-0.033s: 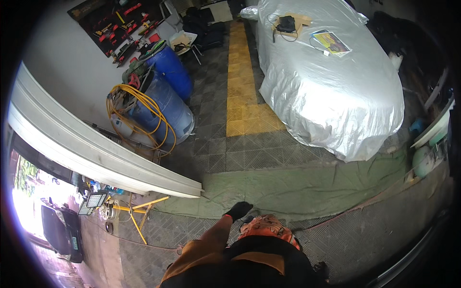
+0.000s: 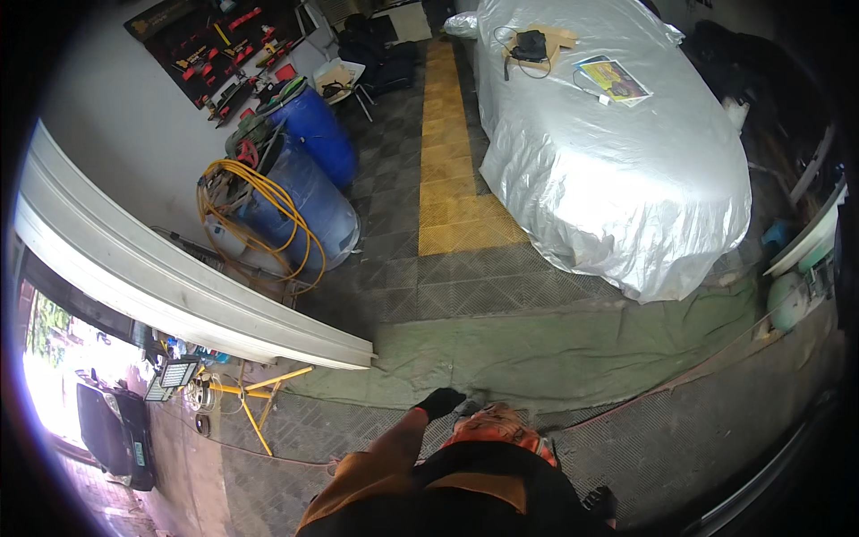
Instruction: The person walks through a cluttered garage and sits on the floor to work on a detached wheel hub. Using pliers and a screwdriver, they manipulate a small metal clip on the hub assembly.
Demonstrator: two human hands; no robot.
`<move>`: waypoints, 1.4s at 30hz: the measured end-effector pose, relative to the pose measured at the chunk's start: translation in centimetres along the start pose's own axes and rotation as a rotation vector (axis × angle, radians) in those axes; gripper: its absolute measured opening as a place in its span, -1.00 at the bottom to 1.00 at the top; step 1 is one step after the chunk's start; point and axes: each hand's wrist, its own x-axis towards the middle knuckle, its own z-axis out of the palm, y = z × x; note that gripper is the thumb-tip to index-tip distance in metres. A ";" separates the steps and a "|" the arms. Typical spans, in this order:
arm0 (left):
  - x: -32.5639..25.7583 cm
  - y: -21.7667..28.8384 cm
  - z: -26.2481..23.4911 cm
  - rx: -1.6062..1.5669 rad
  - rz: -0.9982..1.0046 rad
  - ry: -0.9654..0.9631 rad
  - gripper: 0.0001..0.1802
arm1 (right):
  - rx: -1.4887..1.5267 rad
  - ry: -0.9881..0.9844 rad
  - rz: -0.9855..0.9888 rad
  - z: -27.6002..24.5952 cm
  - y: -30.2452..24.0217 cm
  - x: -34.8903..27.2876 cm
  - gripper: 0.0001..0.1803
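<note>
My left hand [image 2: 441, 404] is in a black glove, with a reddish band at its wrist. It hangs in front of my body, just left of the orange patterned clothing [image 2: 501, 425] on my legs. Nothing can be made out in it, and the dark glove hides how the fingers lie. Low on the right, beside my dark top, part of my right hand [image 2: 599, 503] shows, also black-gloved. It is dim and partly hidden, so its grip is unclear. Ahead of me a green cloth sheet [image 2: 573, 353] lies on the floor, apart from both hands.
A silver-covered vehicle [image 2: 608, 188] stands ahead right, with papers [image 2: 613, 80] and a black device [image 2: 530, 46] on top. Blue drums [image 2: 309, 201] with a coiled yellow hose [image 2: 277, 201] stand left. Nearer are a white panel edge [image 2: 179, 259] and a yellow stand [image 2: 259, 394].
The view has shifted very slightly, and a little more of my right glove shows at the lower right. My left hand stays in nearly the same place; the objects around have not moved.
</note>
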 end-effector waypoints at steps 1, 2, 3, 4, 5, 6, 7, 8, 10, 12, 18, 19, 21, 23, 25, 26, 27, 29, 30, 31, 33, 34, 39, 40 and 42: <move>-0.6 0.4 0.6 -0.014 -0.028 -0.015 -0.69 | 0.028 -0.007 0.008 -0.8 -1.3 0.6 -0.54; -1.4 0.0 1.2 -0.029 -0.056 -0.033 -0.71 | 0.092 -0.015 0.032 -0.7 -2.3 0.7 -0.50; -2.1 -0.6 1.7 -0.045 -0.082 -0.050 -0.72 | 0.023 -0.019 -0.022 -0.4 -3.0 0.8 -0.46; -3.2 -1.5 2.5 -0.068 -0.119 -0.033 -0.73 | -0.051 -0.027 -0.074 0.3 -3.4 1.0 -0.41; -3.8 -2.5 3.0 -0.089 -0.146 -0.020 -0.73 | -0.115 -0.028 -0.130 0.9 -3.7 1.0 -0.36; -4.7 -3.5 3.1 -0.111 -0.182 -0.012 -0.72 | -0.129 0.009 -0.158 3.3 -3.8 -1.1 -0.33; -5.4 -3.8 3.1 -0.327 -0.423 -0.069 -0.67 | -0.152 0.055 -0.187 7.0 -4.6 -5.4 -0.30; -5.2 -3.6 2.5 -0.534 -0.639 -0.134 -0.62 | -0.162 0.111 -0.228 10.6 -5.6 -10.3 -0.26; -4.8 -4.9 1.2 -0.817 -0.902 -0.177 -0.51 | -0.967 0.159 -0.562 5.8 -1.7 -3.8 -0.22; -5.7 -6.0 1.4 -0.980 -1.011 -0.121 -0.40 | -1.267 0.302 -0.724 4.4 0.5 -1.2 -0.20; -0.5 -7.1 -1.9 -0.971 -1.023 -0.275 -0.36 | -0.755 0.361 -0.483 4.4 4.4 -4.1 -0.26; 1.1 -6.0 -3.4 -1.008 -0.934 -0.255 -0.37 | -0.735 0.396 -0.483 3.6 5.6 -4.5 -0.27; 3.0 -1.8 -6.9 -1.132 -0.808 -0.199 -0.42 | -0.783 0.463 -0.523 2.3 7.6 -5.7 -0.29; 5.9 1.4 -9.3 -1.286 -0.741 -0.163 -0.49 | -0.859 0.534 -0.585 1.5 8.6 -6.2 -0.31; 9.2 1.6 -8.5 -1.169 -0.719 -0.213 -0.57 | -0.740 0.622 -0.574 0.2 9.6 -5.9 -0.32; 11.3 1.4 -7.7 -0.933 -0.704 -0.224 -0.61 | -0.584 0.648 -0.525 -0.3 9.9 -5.2 -0.33; 13.3 1.2 -6.5 -0.617 -0.658 -0.249 -0.64 | -0.166 0.664 -0.331 -1.2 9.6 -4.2 -0.33; 16.9 1.3 -4.0 0.452 -0.317 -0.259 -0.70 | -0.080 0.692 -0.278 -2.1 6.7 -5.2 -0.47; 18.9 3.9 -3.2 0.575 -0.164 -0.253 -0.74 | -0.047 0.725 -0.248 -3.2 4.3 -7.1 -0.53; 20.5 6.2 -2.7 0.696 -0.010 -0.240 -0.77 | -0.233 0.760 -0.245 -5.0 2.9 -8.1 -0.56; 23.1 11.5 -2.0 0.772 0.198 -0.232 -0.77 | -0.410 0.772 -0.207 -7.8 0.0 -10.5 -0.58; 24.6 14.0 -1.7 0.727 0.249 -0.226 -0.75 | -0.394 0.754 -0.188 -8.7 -2.1 -11.8 -0.57; 36.0 33.1 1.4 0.470 0.633 -0.326 -0.77 | 0.437 0.487 -0.212 -17.6 -6.4 -8.2 -0.47; 38.2 38.2 2.2 0.158 0.354 -0.399 -0.78 | 0.581 0.410 -0.232 -19.9 -7.1 -6.9 -0.44; 40.9 46.7 2.6 -0.443 -0.248 -0.488 -0.72 | 0.694 0.393 -0.248 -23.6 -9.0 -4.7 -0.39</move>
